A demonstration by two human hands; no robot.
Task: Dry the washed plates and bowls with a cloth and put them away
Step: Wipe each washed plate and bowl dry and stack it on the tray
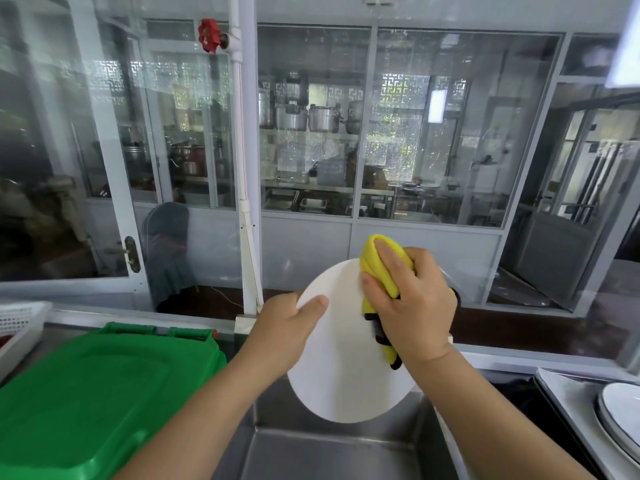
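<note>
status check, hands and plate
Left hand grips white plate rim. Right hand presses yellow cloth on it, over steel sink. Nothing blocking.

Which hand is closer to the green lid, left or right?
Left. The left hand grips the white plate's left edge, just right of the green lid. The right hand, pressing the yellow cloth, is farther right.

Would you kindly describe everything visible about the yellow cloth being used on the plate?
The yellow cloth looks like soft microfibre, bright yellow with black trim showing along its lower edge. It is bunched up, not spread flat, in the right hand, whose fingers curl around it and press it against the upper right part of the white plate. One end pokes out above the fingers; the other hangs below the palm toward the wrist.
</note>
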